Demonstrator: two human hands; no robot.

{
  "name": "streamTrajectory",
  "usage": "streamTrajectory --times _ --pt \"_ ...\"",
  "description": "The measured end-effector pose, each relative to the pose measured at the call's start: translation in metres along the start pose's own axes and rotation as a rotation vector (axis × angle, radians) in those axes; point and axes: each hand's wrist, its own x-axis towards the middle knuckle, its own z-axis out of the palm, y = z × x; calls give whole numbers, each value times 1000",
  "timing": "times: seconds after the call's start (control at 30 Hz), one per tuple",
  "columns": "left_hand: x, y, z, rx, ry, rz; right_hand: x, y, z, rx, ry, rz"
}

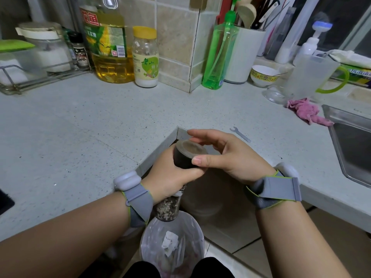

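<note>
Grinder [167, 207], glass body of speckled spice: I am holding it tilted between both hands, directly over the bin [147, 235] beneath them, presumably to catch spills. Left hand [170, 177] is gripping its neck, steadying it; right hand [230, 155] is pinching the dark cap [189, 151], likely for twisting.

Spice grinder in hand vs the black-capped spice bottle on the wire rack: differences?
Pose: the spice grinder tilts, cap up, over the bin; the spice bottle stands upright on the wire rack.
Contact: the left grip holds the spice grinder's middle and the right grip pinches its cap; the spice bottle is untouched.
Shared: dark caps.
</note>
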Motion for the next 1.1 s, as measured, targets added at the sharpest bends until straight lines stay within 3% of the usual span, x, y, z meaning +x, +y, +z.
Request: streamTrajectory --times 0.17,0.3,0.43,0.47,0.7,0.87,0.93,1.0,1.03,1.1 --pt "1 6 2 -320 68 -113 3 9 20 147 38 38" --pt "7 10 -5 -457 227 -187 -18 43 57 121 -111 124" --pt "6 7 -3 -408 219 -197 -26 68 101 124 196 119" --pt "5 6 -2 -400 193 -197 -26 70 106 187 195 104" --pt "7 11 -7 -493 149 -247 -16 66 74 361 -167 88" --pt "-4 15 -3 -705 -210 -236 -32 69 77 1037 -724 131" --pt "-6 13 -1 -770 -324 -228 -34 71 87 1141 -822 118" --pt "-5 11 -1 -720 -299 -216 -35 73 92 1135 -789 136" --pt "-4 12 -1 -651 -230 -215 -36 73 94 1078 -672 148" --pt "-2 10 -2 -476 -34 -206 -35 69 92 783 -267 179"
